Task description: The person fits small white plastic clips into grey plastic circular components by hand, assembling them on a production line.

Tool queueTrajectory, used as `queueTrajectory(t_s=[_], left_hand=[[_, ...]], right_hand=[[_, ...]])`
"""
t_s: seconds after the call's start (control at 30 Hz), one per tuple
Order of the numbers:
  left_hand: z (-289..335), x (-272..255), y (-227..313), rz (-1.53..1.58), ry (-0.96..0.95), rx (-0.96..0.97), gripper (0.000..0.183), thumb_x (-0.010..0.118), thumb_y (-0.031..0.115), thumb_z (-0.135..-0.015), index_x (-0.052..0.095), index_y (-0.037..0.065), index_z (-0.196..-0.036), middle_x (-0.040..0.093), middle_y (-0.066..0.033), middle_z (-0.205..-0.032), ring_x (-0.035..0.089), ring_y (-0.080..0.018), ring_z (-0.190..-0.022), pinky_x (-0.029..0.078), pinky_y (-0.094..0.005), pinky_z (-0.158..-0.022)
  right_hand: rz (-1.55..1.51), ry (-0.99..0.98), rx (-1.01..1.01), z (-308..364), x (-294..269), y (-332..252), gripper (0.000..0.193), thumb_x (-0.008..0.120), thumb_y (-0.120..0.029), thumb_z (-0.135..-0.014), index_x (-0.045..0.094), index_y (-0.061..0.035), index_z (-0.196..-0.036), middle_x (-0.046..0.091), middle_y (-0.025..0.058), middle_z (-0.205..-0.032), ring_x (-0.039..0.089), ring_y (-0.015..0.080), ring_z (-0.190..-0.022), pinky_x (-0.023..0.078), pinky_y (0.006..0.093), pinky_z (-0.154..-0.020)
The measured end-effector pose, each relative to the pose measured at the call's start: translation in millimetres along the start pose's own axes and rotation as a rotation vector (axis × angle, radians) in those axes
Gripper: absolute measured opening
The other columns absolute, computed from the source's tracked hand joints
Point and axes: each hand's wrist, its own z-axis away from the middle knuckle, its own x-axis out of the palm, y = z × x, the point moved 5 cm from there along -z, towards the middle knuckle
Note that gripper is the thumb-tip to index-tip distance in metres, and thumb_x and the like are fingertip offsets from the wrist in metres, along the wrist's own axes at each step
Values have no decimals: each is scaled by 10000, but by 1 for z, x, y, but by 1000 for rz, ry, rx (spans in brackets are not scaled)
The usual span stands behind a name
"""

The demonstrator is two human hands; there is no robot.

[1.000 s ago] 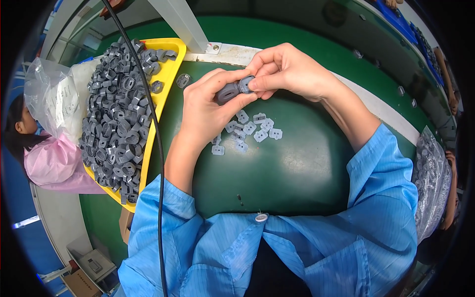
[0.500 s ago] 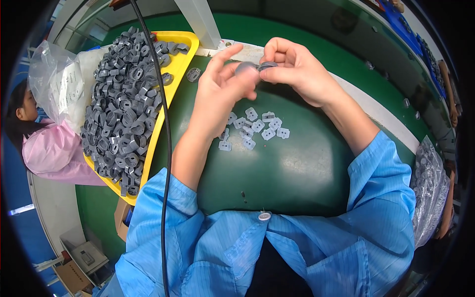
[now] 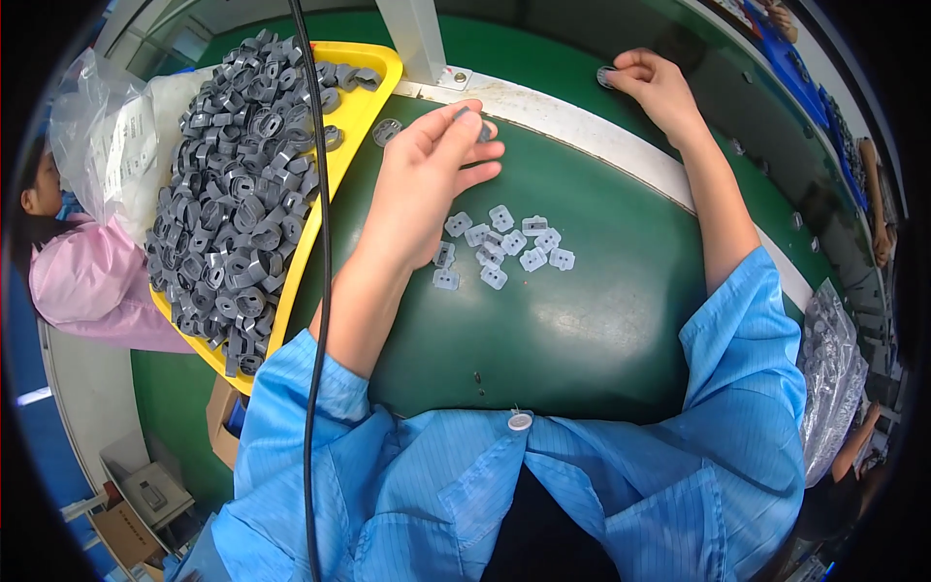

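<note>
Head view. Beyond the far edge of the tabletop (image 3: 621,339), over the green strip (image 3: 533,58), my right hand (image 3: 662,95) pinches a round grey piece (image 3: 605,77), which juts left from thumb and fingertips. Above the tabletop's far-left part, my left hand (image 3: 419,189) pinches a dark grey part (image 3: 484,132), its long axis hidden. Pale plates (image 3: 514,242) lie mid-tabletop, nearer my left hand.

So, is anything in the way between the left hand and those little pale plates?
Nothing visible. The pale plates lie on the green table, below and right of the left hand in the picture. The black cable passes on the hand's other side, in front of the yellow tray.
</note>
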Motion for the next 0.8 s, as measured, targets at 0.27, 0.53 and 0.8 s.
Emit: queueTrajectory(t_s=[0.27,0.53,0.8], left_hand=[[87,-37,-21,-251,157,289,373,397,189,-999,468,-35,-1288,564,-70,-1031,501,-117,-968,372,-273,-920],[41,-1,-24,-196,171,446,350,457,204,-993,474,1,-1278,556,-63,-1054,497,-121,-1002,376,-269,-926],[-14,1,6,-71,-98,99,420,625,85,-888,427,-62,-1228,616,-173,-1021,638,-205,-888,540,-296,-806]], right_hand=[[59,-706,-410,114,42,-111,323,755,-163,-716,595,-49,-972,570,80,-888,585,183,-757,491,303,-668],[-4,-528,-434,114,47,-97,408,730,-11,-716,600,-30,-1103,581,81,-929,538,153,-728,491,267,-643],[-246,-464,6,69,36,-51,130,672,-123,-836,637,-15,-900,586,-24,-692,522,60,-625,446,207,-591]])
